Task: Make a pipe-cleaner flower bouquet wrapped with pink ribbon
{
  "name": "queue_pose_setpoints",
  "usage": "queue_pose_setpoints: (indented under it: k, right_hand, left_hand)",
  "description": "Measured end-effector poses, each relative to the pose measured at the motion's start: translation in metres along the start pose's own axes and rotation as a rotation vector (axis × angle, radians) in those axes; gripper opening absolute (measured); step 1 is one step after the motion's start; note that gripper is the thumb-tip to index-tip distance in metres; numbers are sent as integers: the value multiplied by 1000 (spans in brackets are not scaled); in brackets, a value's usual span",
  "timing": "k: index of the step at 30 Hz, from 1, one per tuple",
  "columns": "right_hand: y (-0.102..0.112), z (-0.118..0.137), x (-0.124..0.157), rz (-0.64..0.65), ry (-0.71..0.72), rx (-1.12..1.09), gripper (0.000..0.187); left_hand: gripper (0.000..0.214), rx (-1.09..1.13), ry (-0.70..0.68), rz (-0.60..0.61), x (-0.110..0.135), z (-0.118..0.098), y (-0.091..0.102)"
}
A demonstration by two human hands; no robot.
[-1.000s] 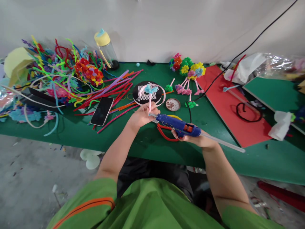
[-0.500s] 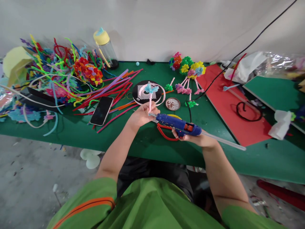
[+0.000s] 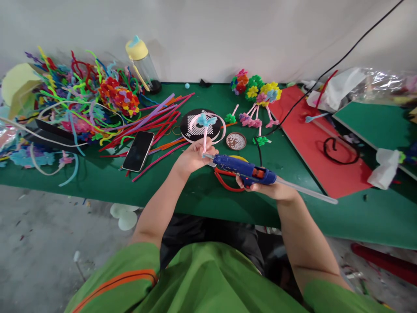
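Several flower balls (image 3: 271, 92) look done upper right; mid-frame, my left grip (image 3: 192, 158) pinches a blue-topped pink stem (image 3: 205, 138), seemingly unfinished, right grip (image 3: 275, 190) holds glue gun (image 3: 233, 164) nozzle-to-base, loose stems (image 3: 163, 105) centre-left unworked.

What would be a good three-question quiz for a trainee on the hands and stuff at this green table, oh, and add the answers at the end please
1. Multiple choice. Which tool is in the right hand?
a) a hammer
b) a blue glue gun
c) a paintbrush

2. True or false. The phone lies on the green tabletop with its screen dark.

3. Short answer. The left hand pinches a pink stem. What colour is the piece at the stem's top end?

Key: 1. b; 2. true; 3. light blue.
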State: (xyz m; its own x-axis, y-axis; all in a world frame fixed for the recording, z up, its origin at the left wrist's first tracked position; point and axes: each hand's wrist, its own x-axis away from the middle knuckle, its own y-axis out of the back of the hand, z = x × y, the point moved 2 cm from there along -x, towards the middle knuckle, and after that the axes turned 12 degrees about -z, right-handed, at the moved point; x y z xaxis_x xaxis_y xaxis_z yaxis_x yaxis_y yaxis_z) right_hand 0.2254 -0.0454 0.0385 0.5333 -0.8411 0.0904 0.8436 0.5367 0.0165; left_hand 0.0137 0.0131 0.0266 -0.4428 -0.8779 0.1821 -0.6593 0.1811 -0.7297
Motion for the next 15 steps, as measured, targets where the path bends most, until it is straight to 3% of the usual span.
queue_pose_setpoints:
  k: [15]
  right_hand:
    - [4,-6,0,2,42,10,37]
  left_hand:
    - [43,10,10,-21,0,0,1]
